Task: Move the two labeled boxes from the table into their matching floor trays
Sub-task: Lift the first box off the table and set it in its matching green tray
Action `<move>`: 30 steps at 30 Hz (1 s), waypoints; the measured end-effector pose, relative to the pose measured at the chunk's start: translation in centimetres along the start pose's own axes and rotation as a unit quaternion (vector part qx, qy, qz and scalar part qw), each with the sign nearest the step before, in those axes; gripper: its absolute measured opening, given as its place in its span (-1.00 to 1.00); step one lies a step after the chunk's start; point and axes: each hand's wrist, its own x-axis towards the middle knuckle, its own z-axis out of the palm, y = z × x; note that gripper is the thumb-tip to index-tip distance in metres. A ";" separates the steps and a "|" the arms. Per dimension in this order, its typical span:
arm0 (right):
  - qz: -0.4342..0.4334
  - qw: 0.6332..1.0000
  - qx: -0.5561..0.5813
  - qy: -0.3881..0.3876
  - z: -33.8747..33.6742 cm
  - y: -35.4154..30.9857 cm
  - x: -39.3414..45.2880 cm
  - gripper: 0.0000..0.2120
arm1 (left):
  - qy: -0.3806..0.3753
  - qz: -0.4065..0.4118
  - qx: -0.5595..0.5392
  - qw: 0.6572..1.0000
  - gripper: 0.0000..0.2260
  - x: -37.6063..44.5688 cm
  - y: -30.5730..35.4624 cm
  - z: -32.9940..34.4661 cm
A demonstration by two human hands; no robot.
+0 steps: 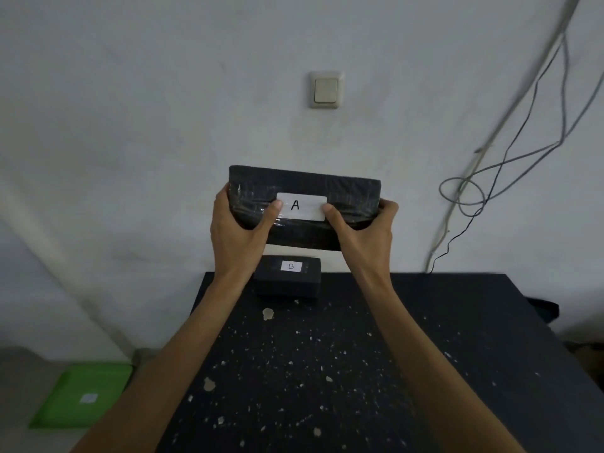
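Box A [304, 191], a long black box wrapped in clear tape with a white label marked "A", is held up in the air above the far edge of the table [425, 338], clear of its surface. The left hand [233, 228] clasps its left end, thumb pressed on the front face just beside the label, fingers wrapped round the back out of sight. The right hand [366, 230] clasps the right end the same way, thumb touching the label's right edge. Both hands are closed firmly on the box, which sits slightly tilted, its left end higher.

Box B [289, 279], smaller and black with a white label marked "B", rests on the table at its far edge, below box A and between the two forearms. The table top is black and speckled with pale flecks and chips.

A green tray [65, 407] lies on the floor to the left of the table, near its front corner. Inside it only a small white label shows at the middle; its letter is too blurred to read. No other tray is in view.

On the wall behind the table is a light switch [326, 89], above box A, and loose cables [490, 165] hang to the right
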 end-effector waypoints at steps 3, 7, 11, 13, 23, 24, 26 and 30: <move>-0.022 0.999 0.024 -0.002 -1.2 -2.2 -1.4 -0.26 | 0.013 0.019 -0.003 1.000 -0.32 -1.1 2.7 -1.5; -0.031 0.999 0.042 -0.011 -1.8 -3.9 -2.9 -0.18 | 0.018 0.025 0.003 1.000 -0.32 -2.1 4.6 -3.0; -0.030 0.998 0.039 -0.025 -1.2 -4.7 -3.9 -0.17 | 0.021 0.021 0.003 1.000 -0.33 -2.6 5.0 -4.7; -0.021 0.998 0.039 -0.037 -0.5 -4.6 -4.5 -0.17 | 0.016 0.013 0.008 1.000 -0.33 -2.8 4.7 -5.8; 0.095 0.978 0.012 -0.186 10.0 0.1 -11.2 -0.16 | -0.029 -0.124 0.117 0.985 -0.44 -4.3 -4.3 -17.5; 0.113 0.973 0.014 -0.199 11.6 0.6 -12.0 -0.15 | -0.039 -0.122 0.124 0.984 -0.41 -4.5 -5.4 -19.4; 0.148 0.964 0.012 -0.221 15.0 1.6 -13.8 -0.13 | -0.063 -0.107 0.147 0.981 -0.34 -5.0 -7.7 -23.3; 0.182 0.945 -0.011 -0.272 22.4 3.3 -17.8 -0.10 | -0.099 -0.108 0.195 0.970 -0.33 -5.3 -12.6 -31.3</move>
